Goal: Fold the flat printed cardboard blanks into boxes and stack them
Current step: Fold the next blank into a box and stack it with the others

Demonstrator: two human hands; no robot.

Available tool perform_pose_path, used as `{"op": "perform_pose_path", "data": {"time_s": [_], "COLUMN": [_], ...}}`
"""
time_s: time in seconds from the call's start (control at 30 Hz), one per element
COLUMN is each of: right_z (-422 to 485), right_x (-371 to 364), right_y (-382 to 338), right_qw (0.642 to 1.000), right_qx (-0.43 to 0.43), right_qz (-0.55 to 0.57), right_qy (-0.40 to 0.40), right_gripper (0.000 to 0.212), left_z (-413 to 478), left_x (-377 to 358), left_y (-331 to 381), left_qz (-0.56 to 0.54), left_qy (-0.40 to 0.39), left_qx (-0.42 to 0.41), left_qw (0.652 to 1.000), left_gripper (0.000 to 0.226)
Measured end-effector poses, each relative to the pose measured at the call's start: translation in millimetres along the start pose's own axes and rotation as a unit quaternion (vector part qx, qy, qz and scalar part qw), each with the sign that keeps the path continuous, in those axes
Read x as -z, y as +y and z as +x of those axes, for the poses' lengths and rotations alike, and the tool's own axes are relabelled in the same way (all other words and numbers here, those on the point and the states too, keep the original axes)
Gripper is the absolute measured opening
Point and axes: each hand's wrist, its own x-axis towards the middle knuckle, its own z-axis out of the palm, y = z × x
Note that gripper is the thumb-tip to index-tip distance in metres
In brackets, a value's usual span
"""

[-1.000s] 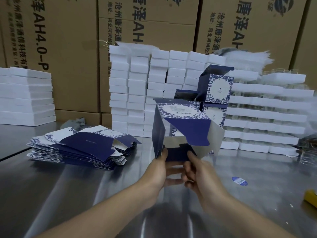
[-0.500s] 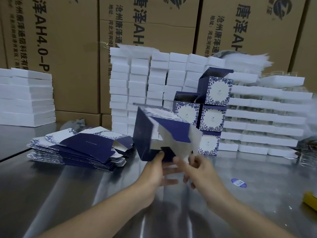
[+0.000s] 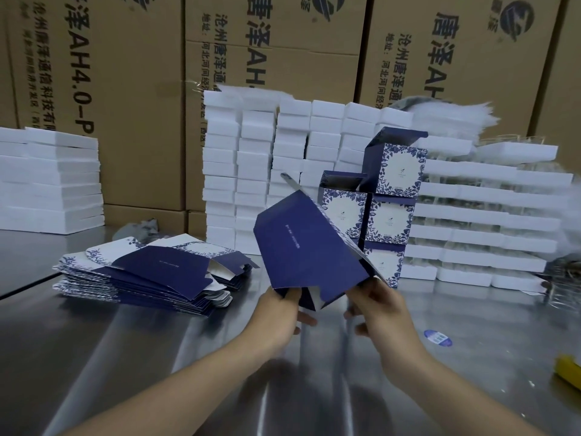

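A half-folded navy box (image 3: 308, 247) hangs tilted above the steel table, its plain blue panel facing me and its loose bottom flaps pointing down. My left hand (image 3: 279, 313) grips its lower left edge. My right hand (image 3: 377, 306) pinches the lower right flap. To the left lies a pile of flat printed blanks (image 3: 147, 275), navy with white floral ends. Behind the held box stands a stack of folded boxes (image 3: 390, 199) with blue floral faces, two columns wide, their top lids open.
Columns of white foam blocks (image 3: 257, 158) line the back, with more white slabs at left (image 3: 50, 180) and right (image 3: 490, 221). Large brown cartons (image 3: 125, 73) form the wall. A round blue sticker (image 3: 437, 337) and a yellow object (image 3: 569, 372) lie on the table's right.
The held box has turned over and tipped left, so its plain navy panel now faces me instead of its silver inside. Both hands shifted round its lower flaps.
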Motion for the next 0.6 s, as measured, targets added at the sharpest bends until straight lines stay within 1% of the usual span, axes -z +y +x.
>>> {"op": "perform_pose_path", "data": {"time_s": [0.03,0.1,0.17,0.27,0.33,0.37,0.4,0.5,0.53,0.6], "right_z": [0,2,1,2,-1,-4,-5,-10,-10,-11], "right_x": [2,3,4,1,-3,-6,-8,-13,-15,-18], "right_y": [0,0,-1,-5,-7,-8,-6,-5,-6,-8], "right_qw": [1.0,0.996,0.993,0.993,0.992,0.991,0.991,0.994,0.995,0.994], "right_qx": [-0.024,-0.082,-0.115,-0.085,-0.066,-0.069,-0.074,-0.074,-0.065,-0.056], "right_qz": [-0.011,-0.012,0.014,0.078,0.104,0.111,0.109,0.06,0.043,0.018], "right_qy": [0.011,0.02,0.013,0.012,0.002,-0.005,-0.014,-0.045,-0.062,-0.094], "right_gripper": [0.02,0.021,0.029,0.037,0.039,0.039,0.041,0.063,0.064,0.058], "left_z": [-1,-6,-11,-16,-21,-23,-25,-27,-28,-30], "left_x": [0,0,-2,-4,-5,-6,-6,-9,-8,-7], "left_y": [0,3,7,16,19,20,21,21,22,24], "left_qz": [0.005,0.018,0.01,0.013,0.032,0.032,0.021,-0.045,-0.053,-0.041], "left_qy": [-0.003,-0.015,-0.023,-0.057,-0.096,-0.108,-0.112,-0.106,-0.108,-0.13], "left_qx": [-0.013,-0.044,-0.053,-0.029,-0.007,0.004,0.014,0.027,0.024,0.004], "left_qw": [1.0,0.999,0.998,0.998,0.995,0.994,0.993,0.993,0.992,0.991], "left_gripper": [0.025,0.028,0.033,0.038,0.031,0.032,0.036,0.046,0.05,0.054]}}
